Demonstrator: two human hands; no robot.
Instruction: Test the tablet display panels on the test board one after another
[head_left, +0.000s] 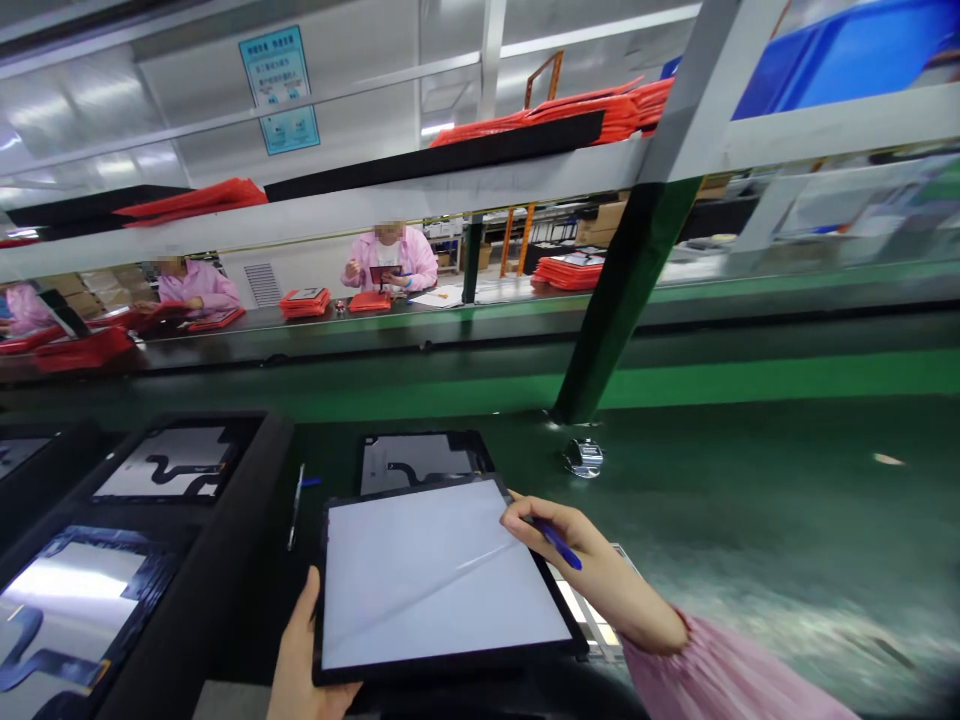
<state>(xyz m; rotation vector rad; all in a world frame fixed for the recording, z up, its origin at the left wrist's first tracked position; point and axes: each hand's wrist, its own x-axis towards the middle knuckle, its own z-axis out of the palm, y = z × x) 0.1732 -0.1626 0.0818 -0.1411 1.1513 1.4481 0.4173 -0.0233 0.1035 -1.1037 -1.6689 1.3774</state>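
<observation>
A flat display panel [435, 575] with a black frame and a pale, lit-looking face is held up tilted in front of me. My left hand [307, 660] grips its lower left edge, thumb along the side. At the upper right edge, the bent fingers of my right hand [574, 560] touch the panel, and a blue pen [559, 545] is tucked in that hand. A faint diagonal streak crosses the panel's face. Just behind it lies another panel [420, 460], back side up with a dark flex cable, partly covered by the one I hold.
Black foam trays [247, 480] with more panels stand at left. A thin tool [296, 510] lies beside them. A shiny metal tape dispenser-like object [583, 458] sits near a green post [630, 290]. Across the bench, co-workers [390, 262] in pink sit by red stacks [305, 303].
</observation>
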